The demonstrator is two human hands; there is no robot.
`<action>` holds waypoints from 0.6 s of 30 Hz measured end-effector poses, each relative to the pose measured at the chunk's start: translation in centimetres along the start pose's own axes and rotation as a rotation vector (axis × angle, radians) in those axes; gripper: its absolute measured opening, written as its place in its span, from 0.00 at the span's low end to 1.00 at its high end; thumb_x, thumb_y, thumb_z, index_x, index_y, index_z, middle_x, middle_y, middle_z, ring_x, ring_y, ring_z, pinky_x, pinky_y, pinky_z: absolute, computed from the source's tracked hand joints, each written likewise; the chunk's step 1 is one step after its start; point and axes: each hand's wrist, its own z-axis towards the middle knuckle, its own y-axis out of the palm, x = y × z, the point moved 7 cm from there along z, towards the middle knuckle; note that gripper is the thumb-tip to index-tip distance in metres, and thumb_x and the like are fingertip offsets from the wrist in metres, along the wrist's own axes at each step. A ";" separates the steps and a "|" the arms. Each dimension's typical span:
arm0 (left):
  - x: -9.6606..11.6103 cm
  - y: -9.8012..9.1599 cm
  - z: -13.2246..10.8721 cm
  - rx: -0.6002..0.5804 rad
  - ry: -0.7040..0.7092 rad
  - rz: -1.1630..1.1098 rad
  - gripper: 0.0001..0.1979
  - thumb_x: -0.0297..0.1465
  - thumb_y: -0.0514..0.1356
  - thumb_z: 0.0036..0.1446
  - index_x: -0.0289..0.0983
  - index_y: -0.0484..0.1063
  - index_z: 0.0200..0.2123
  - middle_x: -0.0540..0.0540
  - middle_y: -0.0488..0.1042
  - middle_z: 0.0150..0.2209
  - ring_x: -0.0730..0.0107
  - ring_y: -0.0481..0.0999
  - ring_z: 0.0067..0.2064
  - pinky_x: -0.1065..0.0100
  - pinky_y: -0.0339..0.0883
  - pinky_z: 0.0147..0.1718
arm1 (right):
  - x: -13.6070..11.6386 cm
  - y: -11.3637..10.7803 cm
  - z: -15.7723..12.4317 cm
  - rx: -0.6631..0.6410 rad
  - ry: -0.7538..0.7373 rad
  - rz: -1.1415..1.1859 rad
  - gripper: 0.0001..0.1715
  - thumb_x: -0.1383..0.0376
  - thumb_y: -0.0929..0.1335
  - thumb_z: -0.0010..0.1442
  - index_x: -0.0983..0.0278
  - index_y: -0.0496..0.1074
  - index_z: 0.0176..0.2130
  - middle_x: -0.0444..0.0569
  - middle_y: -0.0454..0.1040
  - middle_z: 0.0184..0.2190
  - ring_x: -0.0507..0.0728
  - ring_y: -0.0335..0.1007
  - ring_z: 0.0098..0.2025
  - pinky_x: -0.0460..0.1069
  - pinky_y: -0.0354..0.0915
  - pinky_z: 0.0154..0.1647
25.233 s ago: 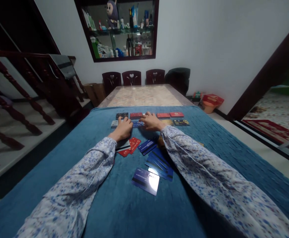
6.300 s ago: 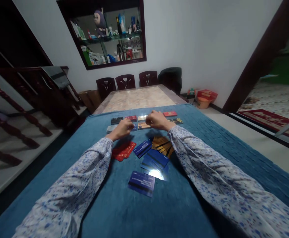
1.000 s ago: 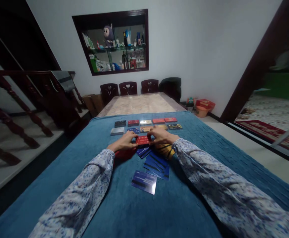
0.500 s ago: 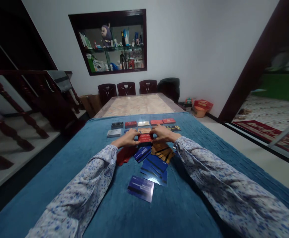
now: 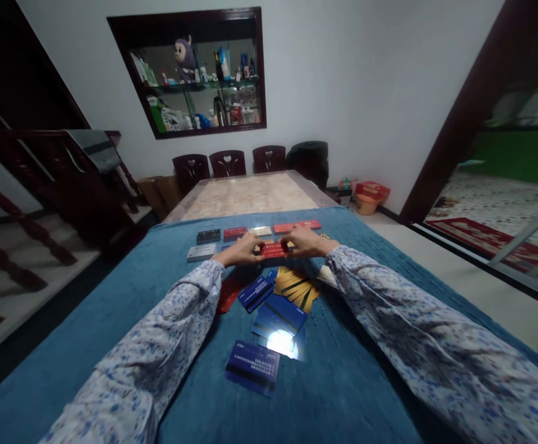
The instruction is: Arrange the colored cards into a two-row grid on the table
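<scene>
Our red card point(image 5: 273, 249), pinched at both ends

It is bright red with some pale writing on top. We hold it sideways, its long edge toward us, with our left hand point(image 5: 243, 250) on one short end and our right hand point(image 5: 304, 241) on the other. It is past the spread yellow cards point(image 5: 295, 286), apart from them. We can't tell if more cards are under it.

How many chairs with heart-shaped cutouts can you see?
3, in a row at the table's far end: leftmost chair, middle chair, rightmost chair. The dark shape beside them may hide another.
</scene>
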 end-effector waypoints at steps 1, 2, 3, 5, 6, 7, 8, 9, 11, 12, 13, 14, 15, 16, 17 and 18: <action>0.0 0.1 0.5 -0.011 -0.001 0.020 0.14 0.38 0.64 0.56 0.37 0.79 0.43 0.41 0.75 0.47 0.54 0.71 0.52 0.59 0.66 0.53 | 0.4 0.0 0.1 -0.003 0.007 -0.003 0.15 0.58 0.74 0.57 0.61 0.81 0.44 0.55 0.78 0.50 0.66 0.68 0.54 0.52 0.59 0.49; -0.1 0.2 0.9 -0.022 -0.007 0.040 0.14 0.38 0.64 0.56 0.37 0.79 0.43 0.40 0.74 0.48 0.54 0.70 0.53 0.59 0.66 0.54 | 0.8 -0.1 0.3 -0.005 0.017 -0.009 0.15 0.58 0.74 0.57 0.61 0.81 0.44 0.55 0.77 0.51 0.66 0.67 0.54 0.52 0.59 0.49; -0.1 0.3 1.4 -0.032 -0.015 0.056 0.14 0.38 0.63 0.57 0.37 0.79 0.44 0.40 0.74 0.49 0.53 0.70 0.53 0.58 0.65 0.54 | 1.1 -0.1 0.4 -0.008 0.025 -0.016 0.15 0.58 0.74 0.57 0.61 0.81 0.43 0.55 0.77 0.51 0.66 0.67 0.54 0.52 0.60 0.49; -0.2 0.3 2.3 -0.032 -0.029 0.067 0.15 0.37 0.63 0.57 0.37 0.78 0.45 0.40 0.74 0.49 0.52 0.70 0.53 0.58 0.65 0.54 | 1.8 -0.2 0.6 -0.015 0.037 -0.035 0.15 0.57 0.73 0.57 0.61 0.81 0.44 0.56 0.76 0.53 0.66 0.67 0.54 0.52 0.60 0.49; -0.2 0.2 2.8 -0.028 -0.029 0.066 0.15 0.37 0.63 0.56 0.37 0.78 0.45 0.41 0.75 0.49 0.53 0.71 0.53 0.58 0.65 0.54 | 2.2 -0.3 0.7 -0.018 0.043 -0.045 0.16 0.57 0.73 0.57 0.61 0.81 0.44 0.56 0.76 0.53 0.66 0.66 0.55 0.53 0.61 0.49; -0.1 0.2 3.2 -0.022 -0.023 0.062 0.16 0.38 0.64 0.56 0.38 0.78 0.45 0.41 0.75 0.49 0.53 0.71 0.52 0.58 0.66 0.54 | 2.5 -0.4 0.8 -0.021 0.049 -0.053 0.16 0.57 0.73 0.58 0.61 0.80 0.45 0.57 0.76 0.53 0.67 0.66 0.55 0.53 0.61 0.49; 0.0 0.1 3.7 -0.017 -0.013 0.058 0.16 0.38 0.64 0.56 0.38 0.78 0.45 0.41 0.75 0.48 0.53 0.71 0.52 0.59 0.66 0.53 | 2.9 -0.4 0.8 -0.024 0.059 -0.058 0.17 0.56 0.73 0.58 0.61 0.80 0.45 0.57 0.76 0.53 0.67 0.65 0.56 0.53 0.62 0.49; 0.1 0.1 4.1 -0.015 -0.005 0.054 0.16 0.38 0.64 0.56 0.37 0.79 0.45 0.41 0.75 0.48 0.54 0.71 0.51 0.59 0.66 0.53 | 3.2 -0.4 0.9 -0.024 0.072 -0.059 0.18 0.55 0.72 0.59 0.61 0.80 0.46 0.57 0.76 0.53 0.68 0.64 0.57 0.54 0.62 0.49; 0.3 0.0 4.8 -0.022 -0.006 0.053 0.17 0.40 0.64 0.56 0.37 0.79 0.45 0.40 0.75 0.48 0.53 0.71 0.51 0.59 0.66 0.52 | 3.8 -0.5 0.9 -0.021 0.101 -0.055 0.18 0.55 0.72 0.59 0.61 0.79 0.47 0.58 0.76 0.53 0.69 0.64 0.57 0.54 0.63 0.48; 0.3 0.0 5.1 -0.029 -0.017 0.057 0.17 0.40 0.64 0.56 0.37 0.79 0.46 0.40 0.75 0.48 0.53 0.71 0.52 0.59 0.66 0.52 | 4.1 -0.5 0.9 -0.020 0.110 -0.052 0.18 0.56 0.72 0.59 0.62 0.79 0.47 0.59 0.75 0.53 0.69 0.64 0.57 0.55 0.63 0.48; 0.3 0.0 5.5 -0.038 -0.033 0.064 0.18 0.41 0.63 0.56 0.38 0.79 0.46 0.40 0.74 0.49 0.52 0.71 0.53 0.59 0.66 0.52 | 4.3 -0.6 1.0 -0.021 0.117 -0.051 0.18 0.56 0.71 0.59 0.62 0.79 0.47 0.59 0.75 0.54 0.69 0.63 0.57 0.55 0.63 0.48; 0.2 0.1 5.8 -0.046 -0.050 0.072 0.19 0.40 0.63 0.56 0.38 0.78 0.48 0.39 0.74 0.50 0.51 0.70 0.54 0.58 0.66 0.53 | 4.6 -0.6 1.1 -0.023 0.122 -0.052 0.18 0.57 0.71 0.60 0.62 0.79 0.48 0.60 0.75 0.54 0.69 0.63 0.57 0.55 0.63 0.48; 0.1 0.1 6.1 -0.056 -0.065 0.080 0.19 0.40 0.63 0.57 0.38 0.78 0.49 0.39 0.73 0.51 0.51 0.69 0.55 0.58 0.66 0.53 | 4.8 -0.5 1.2 -0.025 0.127 -0.054 0.19 0.58 0.70 0.60 0.63 0.79 0.49 0.60 0.75 0.54 0.70 0.63 0.57 0.56 0.64 0.48; 0.0 0.2 6.5 -0.063 -0.077 0.088 0.20 0.39 0.63 0.57 0.38 0.77 0.50 0.39 0.73 0.52 0.50 0.69 0.56 0.57 0.66 0.53 | 5.1 -0.5 1.3 -0.028 0.135 -0.059 0.19 0.59 0.70 0.60 0.62 0.79 0.49 0.61 0.74 0.54 0.70 0.63 0.57 0.56 0.64 0.48; -0.1 0.2 6.9 -0.069 -0.086 0.095 0.20 0.39 0.63 0.57 0.38 0.77 0.52 0.38 0.73 0.53 0.50 0.68 0.56 0.56 0.66 0.53 | 5.3 -0.5 1.5 -0.031 0.143 -0.063 0.20 0.59 0.70 0.59 0.62 0.78 0.50 0.61 0.74 0.55 0.70 0.63 0.57 0.57 0.64 0.48; -0.2 0.3 7.2 -0.073 -0.093 0.102 0.21 0.39 0.62 0.57 0.38 0.76 0.53 0.38 0.72 0.54 0.49 0.68 0.57 0.56 0.65 0.54 | 5.6 -0.5 1.7 -0.034 0.153 -0.065 0.21 0.60 0.70 0.59 0.62 0.78 0.51 0.61 0.74 0.55 0.71 0.62 0.58 0.57 0.64 0.49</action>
